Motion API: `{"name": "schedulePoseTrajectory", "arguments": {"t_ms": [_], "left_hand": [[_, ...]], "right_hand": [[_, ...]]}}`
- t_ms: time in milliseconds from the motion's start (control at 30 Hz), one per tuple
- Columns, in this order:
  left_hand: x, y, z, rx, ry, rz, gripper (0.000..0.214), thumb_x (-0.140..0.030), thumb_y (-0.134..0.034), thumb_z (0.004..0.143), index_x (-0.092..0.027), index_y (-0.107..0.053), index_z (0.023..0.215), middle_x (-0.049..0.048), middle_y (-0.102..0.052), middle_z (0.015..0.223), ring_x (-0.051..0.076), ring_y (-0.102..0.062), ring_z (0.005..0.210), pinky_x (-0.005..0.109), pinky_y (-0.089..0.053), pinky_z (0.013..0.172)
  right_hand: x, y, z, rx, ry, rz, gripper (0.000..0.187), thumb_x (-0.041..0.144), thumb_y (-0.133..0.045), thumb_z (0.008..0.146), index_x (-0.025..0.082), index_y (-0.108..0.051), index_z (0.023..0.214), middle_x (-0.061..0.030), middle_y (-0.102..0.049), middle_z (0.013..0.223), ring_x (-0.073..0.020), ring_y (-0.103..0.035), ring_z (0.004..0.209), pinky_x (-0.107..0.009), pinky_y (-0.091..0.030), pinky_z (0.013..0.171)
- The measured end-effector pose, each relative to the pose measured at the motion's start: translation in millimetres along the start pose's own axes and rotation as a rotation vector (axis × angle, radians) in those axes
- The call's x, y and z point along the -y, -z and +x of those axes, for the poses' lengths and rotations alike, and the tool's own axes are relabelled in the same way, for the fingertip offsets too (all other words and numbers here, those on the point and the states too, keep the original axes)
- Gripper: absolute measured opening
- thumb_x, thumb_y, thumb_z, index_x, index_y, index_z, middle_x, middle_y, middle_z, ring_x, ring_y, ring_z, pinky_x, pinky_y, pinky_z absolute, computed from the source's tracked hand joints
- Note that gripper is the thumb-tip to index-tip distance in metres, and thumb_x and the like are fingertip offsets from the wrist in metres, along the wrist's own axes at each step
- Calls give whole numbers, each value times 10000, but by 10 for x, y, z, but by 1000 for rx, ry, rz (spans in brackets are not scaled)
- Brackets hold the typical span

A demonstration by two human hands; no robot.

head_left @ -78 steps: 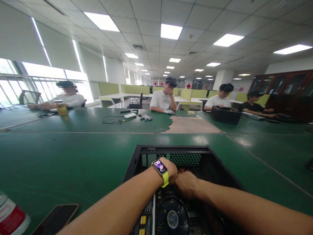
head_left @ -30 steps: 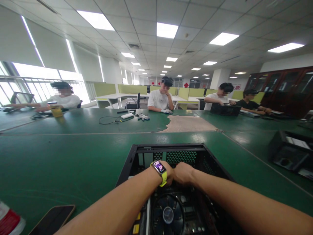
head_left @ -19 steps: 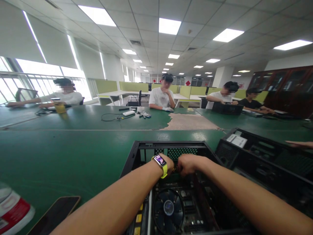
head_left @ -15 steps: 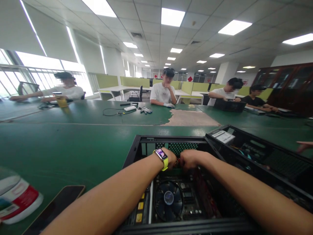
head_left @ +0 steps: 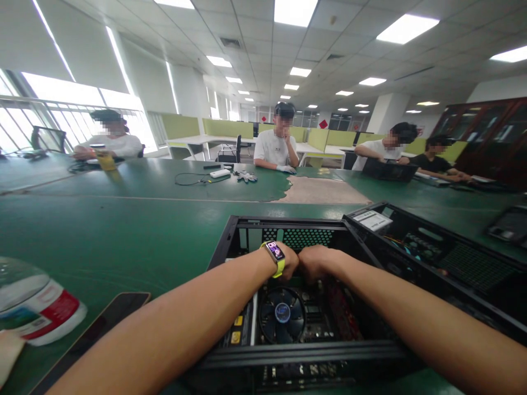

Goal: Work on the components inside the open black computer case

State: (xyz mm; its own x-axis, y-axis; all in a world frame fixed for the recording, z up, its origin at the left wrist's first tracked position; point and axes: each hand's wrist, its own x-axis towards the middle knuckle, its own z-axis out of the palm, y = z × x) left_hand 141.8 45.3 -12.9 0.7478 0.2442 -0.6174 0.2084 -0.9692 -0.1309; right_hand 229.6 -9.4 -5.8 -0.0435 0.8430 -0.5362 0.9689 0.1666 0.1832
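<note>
- The computer case (head_left: pixel 230 241) is an open black box that lies on the green table (head_left: pixel 123 230), directly in front of the person. Its open side faces up, and its near edge is a black bar across the bottom of the view.
- Inside the case a round cooler fan (head_left: pixel 282 314) sits on the board, just below the two hands. The parts around the fan are dark and small, so I cannot name them.
- The left hand (head_left: pixel 288 260) and the right hand (head_left: pixel 315 262) meet in the middle of the case, near its perforated back wall. They touch each other, knuckles up.
- Both hands are curled, but the fingers point down and away from the camera. What they grip is hidden under them, so I cannot tell if they hold something or only press.
- The left wrist carries a watch (head_left: pixel 275 253) with a yellow band. Both forearms come in from the bottom corners and reach forward over the case.
- A second open case (head_left: pixel 432 247) stands just beside the first one on the right; its far end is cut off by the picture edge.
- At the lower left lie a dark phone (head_left: pixel 111 318) and a plastic bottle (head_left: pixel 37 307) with a red and white label, both partly cut off.
- Far across the table four other people sit, well apart from the hands.
</note>
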Motion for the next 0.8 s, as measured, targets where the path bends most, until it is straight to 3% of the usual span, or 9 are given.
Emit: {"name": "schedulePoseTrajectory", "arguments": {"t_ms": [133,267,400,500,600,633,700,767,800], "left_hand": [[8,-21,15,-39,6,-12,141,-250,-712,684,-155,-742,784,118,-743,863,234,-648,729,305,-504,649],[8,-38,65,10,25,-50,102,-200,-773,607,-149,-715,674,95,-737,768,212,-629,657,291,-499,613],[-2,55,-32,22,31,-70,210,-207,-810,571,-150,-727,754,87,-744,833,214,-646,673,286,-506,611],[-19,226,-396,-91,46,-45,318,-352,-741,686,-168,-721,945,117,-733,961,275,-672,831,337,-525,701],[-121,247,-1050,-403,34,-46,345,-433,-518,852,-192,-692,1027,118,-725,949,283,-679,850,388,-540,730],[-188,158,-1298,-521,-5,-60,332,-415,-483,874,-217,-682,1052,98,-727,952,260,-681,860,385,-543,769],[-363,-201,-1751,-780,-83,-39,358,-402,-498,872,-291,-628,1187,54,-703,1126,233,-642,1035,402,-492,952],[-560,-742,-2047,-1040,-62,41,459,-337,-582,792,-444,-577,1238,-64,-689,1180,217,-576,1171,417,-408,1067],[-645,-1029,-2114,-1125,39,54,561,-265,-618,740,-554,-547,1215,-143,-698,1130,194,-558,1195,392,-398,1074]], "right_hand": [[-16,-12,13,3,-16,1,464,337,-767,577,186,-733,1014,-97,-728,1010,-264,-679,917,-275,-511,696],[10,-37,25,62,-14,8,523,357,-784,574,185,-719,1064,-99,-718,1055,-267,-672,945,-276,-514,693],[6,68,-122,32,3,17,474,424,-735,668,174,-715,1069,-111,-708,1081,-295,-657,990,-312,-518,707],[15,211,-537,-128,13,70,389,445,-616,792,177,-711,1057,-123,-713,1037,-305,-664,961,-347,-523,720],[136,119,-1166,-415,111,194,363,427,-515,881,189,-682,1098,-116,-707,1058,-275,-663,973,-378,-527,826],[208,-15,-1364,-554,162,231,375,425,-495,902,203,-652,1160,-108,-691,1120,-266,-650,1017,-395,-518,882],[385,-445,-1657,-878,197,234,426,376,-479,924,240,-541,1323,-89,-644,1241,-256,-615,1109,-445,-472,995],[578,-1003,-1763,-1146,296,214,542,334,-540,903,376,-396,1424,15,-688,1165,-211,-644,1065,-409,-488,1004],[669,-1280,-1750,-1213,336,229,590,302,-540,899,457,-339,1431,84,-718,1061,-177,-682,967,-360,-530,952]]}}
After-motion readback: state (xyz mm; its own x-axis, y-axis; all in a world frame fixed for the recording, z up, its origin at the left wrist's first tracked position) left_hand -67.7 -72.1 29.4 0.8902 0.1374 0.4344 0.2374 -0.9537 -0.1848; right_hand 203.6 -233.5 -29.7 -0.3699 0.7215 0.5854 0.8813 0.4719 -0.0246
